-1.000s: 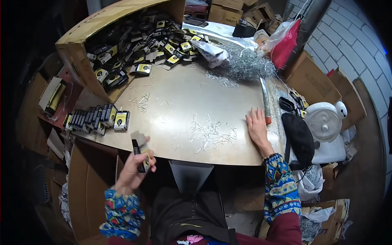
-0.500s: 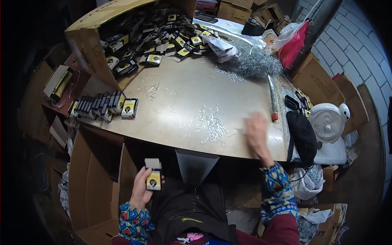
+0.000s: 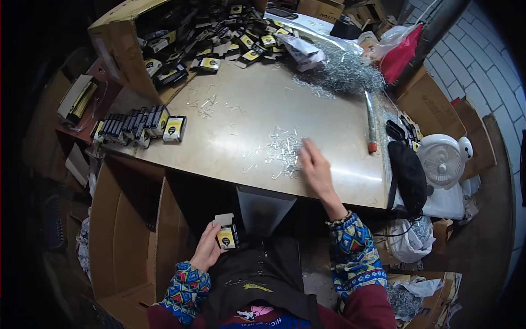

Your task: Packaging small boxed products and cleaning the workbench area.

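Down over my lap, my left hand (image 3: 207, 247) grips a small black and yellow cardboard box (image 3: 227, 237) with its top flap standing up. My right hand (image 3: 318, 171) is on the table at the right edge of a loose pile of small shiny metal hooks (image 3: 280, 149). Its fingers are stretched out toward the pile, and I see nothing held in them. A closed box (image 3: 175, 129) of the same kind stands on the table's left side, at the end of a row of several similar boxes (image 3: 131, 129).
Many black and yellow boxes (image 3: 219, 41) fill a tipped carton at the back left. A large heap of metal pieces (image 3: 350, 71) lies at the back right. Nearer the right edge are a knife-like tool with a red end (image 3: 372, 147), a black pouch (image 3: 406, 175) and a white fan (image 3: 442, 167).
My right hand has moved left across the table to the hook pile. My left hand has shifted right and slightly up with the box, which is now tilted.
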The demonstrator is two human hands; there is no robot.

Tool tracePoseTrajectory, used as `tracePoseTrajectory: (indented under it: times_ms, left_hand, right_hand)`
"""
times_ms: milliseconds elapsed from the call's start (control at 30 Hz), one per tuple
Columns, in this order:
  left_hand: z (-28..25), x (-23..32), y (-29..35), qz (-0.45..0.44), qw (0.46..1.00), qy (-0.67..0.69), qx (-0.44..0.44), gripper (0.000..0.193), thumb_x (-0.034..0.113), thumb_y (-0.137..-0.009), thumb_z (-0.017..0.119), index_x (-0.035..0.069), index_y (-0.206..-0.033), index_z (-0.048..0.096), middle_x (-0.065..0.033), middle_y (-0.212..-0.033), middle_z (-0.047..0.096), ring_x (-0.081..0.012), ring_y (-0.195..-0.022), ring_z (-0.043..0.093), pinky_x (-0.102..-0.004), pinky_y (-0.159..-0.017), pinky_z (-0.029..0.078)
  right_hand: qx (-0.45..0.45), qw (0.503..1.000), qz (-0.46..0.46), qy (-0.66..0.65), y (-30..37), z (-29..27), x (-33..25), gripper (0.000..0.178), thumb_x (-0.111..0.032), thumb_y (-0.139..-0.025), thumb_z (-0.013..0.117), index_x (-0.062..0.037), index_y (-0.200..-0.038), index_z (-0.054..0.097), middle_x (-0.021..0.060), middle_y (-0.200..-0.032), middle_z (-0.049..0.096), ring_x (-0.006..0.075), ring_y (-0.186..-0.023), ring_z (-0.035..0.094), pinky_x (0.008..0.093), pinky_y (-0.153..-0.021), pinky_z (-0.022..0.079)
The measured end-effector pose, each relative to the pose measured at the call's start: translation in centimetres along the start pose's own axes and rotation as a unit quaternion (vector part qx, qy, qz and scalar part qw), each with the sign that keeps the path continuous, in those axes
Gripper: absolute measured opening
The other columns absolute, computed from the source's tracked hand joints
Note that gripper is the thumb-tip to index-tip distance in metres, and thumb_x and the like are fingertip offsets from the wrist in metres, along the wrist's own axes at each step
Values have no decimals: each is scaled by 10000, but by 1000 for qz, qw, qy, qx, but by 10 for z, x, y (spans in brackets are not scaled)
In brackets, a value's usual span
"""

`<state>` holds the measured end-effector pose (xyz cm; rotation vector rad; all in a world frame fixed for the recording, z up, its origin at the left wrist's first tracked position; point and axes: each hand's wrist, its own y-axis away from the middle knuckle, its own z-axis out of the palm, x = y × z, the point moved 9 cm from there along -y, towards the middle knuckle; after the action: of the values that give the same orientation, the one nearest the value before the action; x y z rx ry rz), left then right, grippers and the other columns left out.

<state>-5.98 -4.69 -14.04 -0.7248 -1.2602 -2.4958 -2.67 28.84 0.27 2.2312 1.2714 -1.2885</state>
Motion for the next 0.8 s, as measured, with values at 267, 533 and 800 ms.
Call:
tracePoseTrajectory:
  times_ms: [267,533,800]
  left_hand:
    - [16,-24,-29,35,973,-224,-45,255,82,-892,647,44,-1139,597,-49,-1002,642,-103,-877,598,-226,-745,480]
    - [39,-60,-16,-7,997,-47,-54,264,7,-866,614,39,-1124,567,-38,-986,639,-84,-864,598,-197,-692,472]
    - [45,-52,-2,43,989,-137,-34,407,86,-865,647,12,-1233,489,-99,-1119,620,-143,-959,588,-297,-841,485]
  right_hand:
    - [5,964,-141,225,-36,48,-47,427,-343,-965,531,-122,-1330,550,229,-1392,461,405,-1310,407,492,-1108,300]
    - [-7,947,-142,288,59,87,-94,414,-294,-951,550,-116,-1325,546,203,-1396,456,433,-1317,382,521,-1091,314]
    - [-94,992,-88,-17,81,20,-118,270,31,-838,565,-32,-1075,677,159,-1145,639,300,-1051,611,347,-882,493]
